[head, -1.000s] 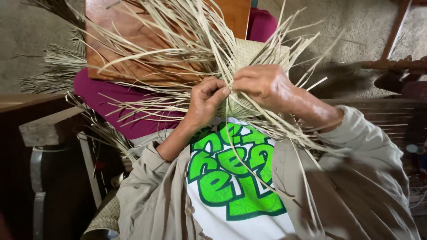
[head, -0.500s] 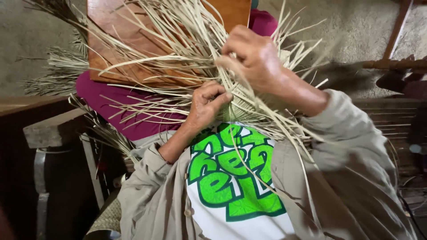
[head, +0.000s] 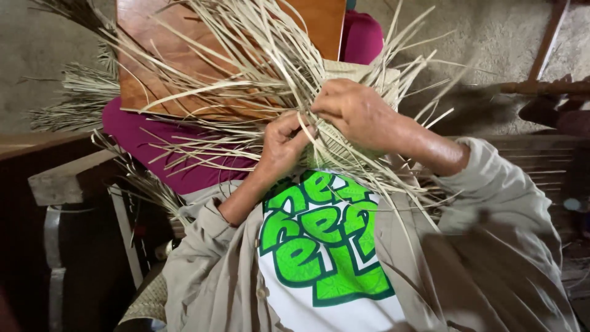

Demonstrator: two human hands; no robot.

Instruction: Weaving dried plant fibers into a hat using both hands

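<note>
Both hands work at the near edge of a woven straw piece [head: 362, 77] held close against the chest, above a white shirt with green print [head: 319, 246]. The left hand [head: 284, 144] is curled, its fingers [head: 301, 126] pinched shut on a thin pale strand. The right hand [head: 356, 110] lies just beside it, fingers bent down over the plaited edge and gripping strands there; how tightly cannot be told. Loose straw strands [head: 246, 55] fan out from the hands, their long axes running mostly up and to the left, away from the body, with others spraying right. They cross a brown wooden board [head: 160, 67] resting on a magenta cloth [head: 141, 132].
</note>
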